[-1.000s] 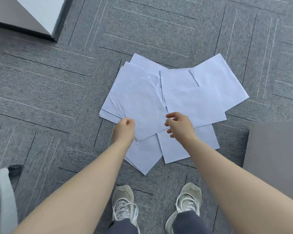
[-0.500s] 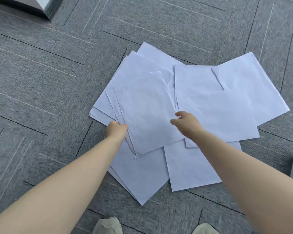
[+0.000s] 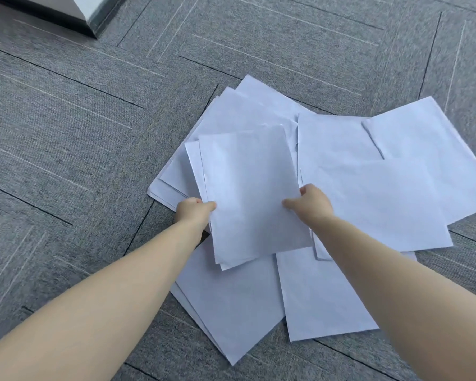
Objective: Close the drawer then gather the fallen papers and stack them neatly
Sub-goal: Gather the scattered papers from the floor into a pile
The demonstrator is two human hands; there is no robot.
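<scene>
Left hand (image 3: pixel 194 213) and right hand (image 3: pixel 311 203) pinch opposite edges of a small sheaf of white paper sheets (image 3: pixel 253 193); square its edges before adding scattered white sheets (image 3: pixel 382 204) from the grey carpet floor (image 3: pixel 80 133).

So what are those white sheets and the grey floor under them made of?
The white sheets look like plain matte office paper: thin, blank, edges lifting and bending where the left hand and right hand grip a few. The floor seems to be grey carpet tile: fine ribbed weave, dark seams.
</scene>
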